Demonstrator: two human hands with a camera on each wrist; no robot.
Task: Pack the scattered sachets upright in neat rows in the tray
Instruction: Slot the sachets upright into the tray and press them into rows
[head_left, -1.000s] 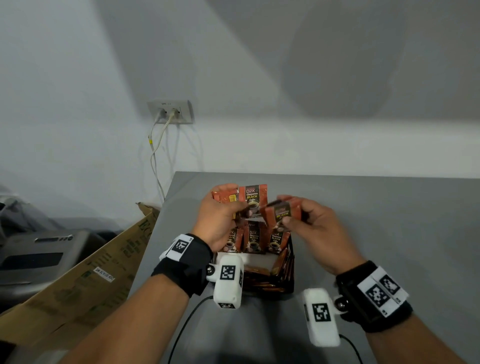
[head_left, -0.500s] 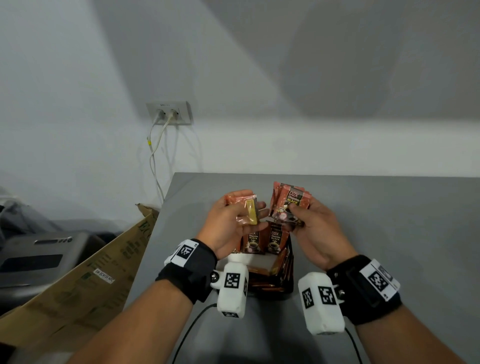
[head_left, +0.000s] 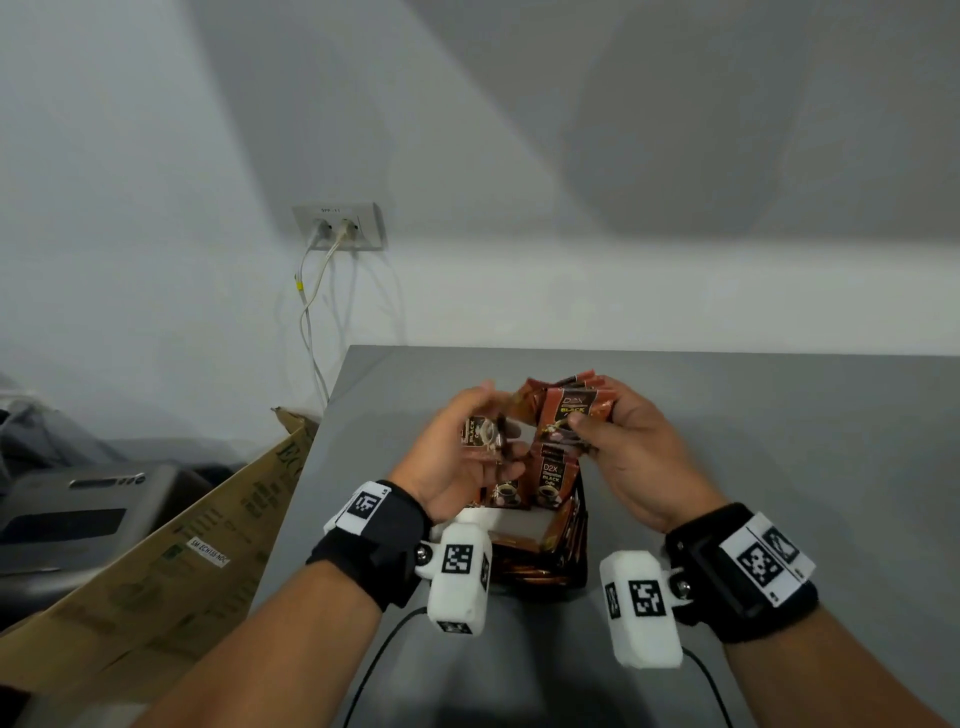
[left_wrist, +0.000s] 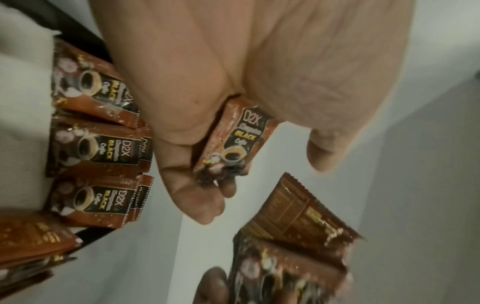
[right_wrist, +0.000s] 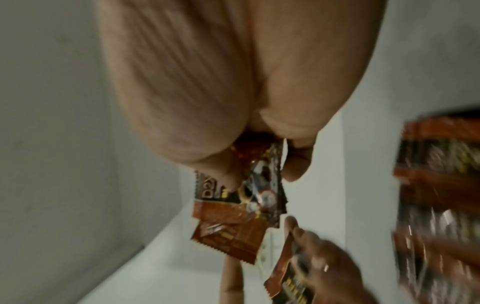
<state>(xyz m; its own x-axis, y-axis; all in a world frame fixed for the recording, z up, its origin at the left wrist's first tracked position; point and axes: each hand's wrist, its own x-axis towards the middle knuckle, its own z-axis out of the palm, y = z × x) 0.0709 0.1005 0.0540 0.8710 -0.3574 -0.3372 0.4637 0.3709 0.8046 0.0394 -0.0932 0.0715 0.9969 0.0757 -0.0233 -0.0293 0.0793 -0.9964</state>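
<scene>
A plain white wall (head_left: 519, 156) fills the upper view, crossed by broad soft shadows. A wall socket (head_left: 340, 226) holds two plugs, white cables (head_left: 311, 322) hanging down. Below, a grey surface (head_left: 779, 441) meets the wall. Beyond its left edge: an open cardboard box (head_left: 171, 561) and a grey machine (head_left: 78, 509).

A wall socket (head_left: 340, 226) holds two white cables (head_left: 310, 312) (one with a yellow tag). A cardboard box (head_left: 171, 561) leans beside the grey worktop (head_left: 779, 441), near a grey printer (head_left: 78, 512).
</scene>
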